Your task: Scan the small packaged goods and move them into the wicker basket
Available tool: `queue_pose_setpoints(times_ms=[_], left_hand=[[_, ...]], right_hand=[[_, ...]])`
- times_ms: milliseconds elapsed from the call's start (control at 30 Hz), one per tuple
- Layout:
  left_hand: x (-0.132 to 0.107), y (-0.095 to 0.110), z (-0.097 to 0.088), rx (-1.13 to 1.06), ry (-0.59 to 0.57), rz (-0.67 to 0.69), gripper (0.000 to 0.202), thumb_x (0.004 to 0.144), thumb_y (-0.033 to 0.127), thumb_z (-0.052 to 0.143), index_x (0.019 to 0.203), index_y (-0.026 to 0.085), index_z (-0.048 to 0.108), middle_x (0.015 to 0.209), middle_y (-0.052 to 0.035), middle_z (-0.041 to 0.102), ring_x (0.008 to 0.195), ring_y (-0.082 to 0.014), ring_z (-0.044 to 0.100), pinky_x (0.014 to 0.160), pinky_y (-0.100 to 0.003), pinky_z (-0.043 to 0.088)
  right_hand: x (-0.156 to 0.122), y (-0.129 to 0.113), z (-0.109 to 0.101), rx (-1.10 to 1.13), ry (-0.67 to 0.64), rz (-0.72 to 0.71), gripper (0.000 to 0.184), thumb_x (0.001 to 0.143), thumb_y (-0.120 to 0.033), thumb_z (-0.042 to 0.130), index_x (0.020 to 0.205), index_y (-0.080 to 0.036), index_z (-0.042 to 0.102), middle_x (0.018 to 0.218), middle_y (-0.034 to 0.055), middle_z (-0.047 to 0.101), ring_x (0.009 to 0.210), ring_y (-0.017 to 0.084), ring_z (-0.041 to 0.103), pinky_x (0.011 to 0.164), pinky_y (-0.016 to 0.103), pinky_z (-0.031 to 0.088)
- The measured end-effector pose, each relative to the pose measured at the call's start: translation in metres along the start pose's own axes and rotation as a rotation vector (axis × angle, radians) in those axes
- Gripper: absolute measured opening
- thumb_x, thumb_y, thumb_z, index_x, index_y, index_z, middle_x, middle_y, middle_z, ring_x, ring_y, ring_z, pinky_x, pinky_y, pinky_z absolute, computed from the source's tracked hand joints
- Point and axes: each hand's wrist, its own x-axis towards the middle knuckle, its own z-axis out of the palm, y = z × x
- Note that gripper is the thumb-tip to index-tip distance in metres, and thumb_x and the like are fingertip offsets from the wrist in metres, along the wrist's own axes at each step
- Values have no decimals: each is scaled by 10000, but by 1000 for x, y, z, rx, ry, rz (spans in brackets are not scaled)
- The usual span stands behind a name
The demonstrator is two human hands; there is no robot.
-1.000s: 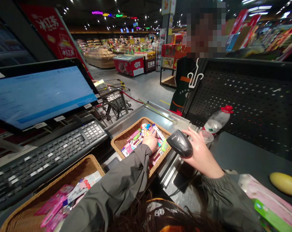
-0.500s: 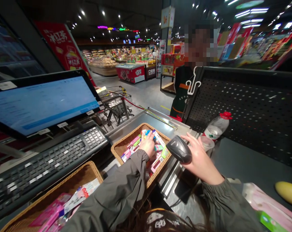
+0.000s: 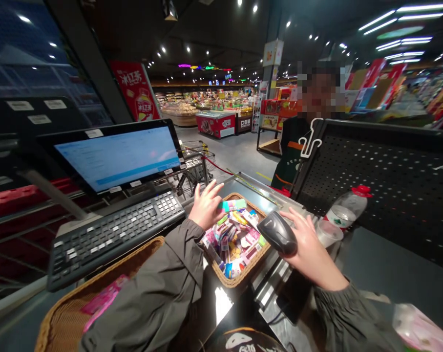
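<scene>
Lifted clear of the wicker basket [image 3: 239,279] now, the left hand [image 3: 206,208] stands open, fingers spread, right beside a teal packet [image 3: 232,205] at the basket's far side (touching or not, hard to tell). Right hand [image 3: 311,247] grips a black barcode scanner [image 3: 278,233] above the packed basket, near the bench [image 3: 390,249]; a keyboard [image 3: 115,234] lies left.
</scene>
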Motion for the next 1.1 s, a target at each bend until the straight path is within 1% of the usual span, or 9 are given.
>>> queue_pose_setpoints(times_ms=[167, 300, 400, 567, 733, 833, 933, 1033, 1100], left_hand=[[-26, -7, -27, -12, 53, -35, 172, 805, 346, 653, 912, 212, 659, 1507, -114, 440, 1454, -337, 278, 1147, -685, 100], [-41, -13, -43, -4, 85, -55, 185, 814, 350, 647, 946, 221, 661, 1515, -111, 429, 1455, -325, 278, 1157, -667, 102], [-52, -19, -55, 23, 117, -66, 186, 824, 348, 633, 958, 220, 655, 1527, -117, 408, 1453, -324, 283, 1156, -670, 99], [-75, -32, -73, 61, 175, -112, 167, 838, 338, 615, 955, 225, 651, 1522, -113, 417, 1449, -314, 297, 1161, -660, 93], [-98, -46, -82, 78, 197, -159, 179, 825, 342, 628, 956, 225, 661, 1518, -117, 424, 1435, -318, 325, 1169, -637, 71], [-107, -52, -85, 81, 207, -174, 196, 824, 351, 629, 972, 226, 657, 1527, -124, 408, 1436, -314, 325, 1169, -631, 71], [-116, -58, -89, 89, 215, -194, 193, 823, 357, 630, 964, 227, 653, 1527, -123, 408, 1440, -298, 323, 1175, -618, 64], [-124, -62, -92, 99, 225, -210, 188, 825, 357, 625, 960, 228, 651, 1528, -121, 407, 1440, -287, 324, 1179, -609, 59], [-128, -65, -94, 104, 228, -220, 192, 827, 354, 619, 969, 229, 650, 1533, -119, 398, 1440, -291, 324, 1178, -613, 59]], right_hand=[[4, -20, 4, 7, -23, -51, 446, 745, -281, 581, 1182, -204, 625, 1400, 161, 499, 1426, 396, 298, 1109, 724, 183], [9, -36, 8, 3, -18, -86, 482, 745, -288, 592, 1221, -212, 612, 1392, 168, 499, 1420, 411, 303, 1095, 738, 192], [12, -48, 11, 3, -15, -98, 484, 753, -290, 602, 1231, -211, 605, 1394, 166, 498, 1415, 406, 315, 1103, 727, 197], [13, -69, 14, 5, -4, -146, 493, 776, -302, 593, 1259, -204, 585, 1409, 165, 486, 1418, 404, 309, 1099, 727, 209], [21, -94, 19, 12, -10, -217, 485, 778, -300, 589, 1250, -187, 587, 1410, 178, 483, 1421, 408, 299, 1098, 734, 202], [29, -112, 21, 33, -15, -268, 482, 793, -323, 588, 1254, -181, 580, 1410, 185, 484, 1419, 405, 303, 1105, 731, 189], [37, -129, 24, 51, -21, -299, 466, 814, -306, 561, 1262, -177, 573, 1415, 185, 483, 1422, 390, 305, 1116, 717, 186], [41, -140, 29, 53, -39, -318, 476, 810, -284, 569, 1276, -189, 569, 1434, 171, 470, 1435, 387, 279, 1118, 709, 190], [42, -144, 32, 55, -38, -327, 482, 811, -305, 585, 1279, -189, 571, 1431, 172, 471, 1431, 389, 285, 1116, 703, 200]])
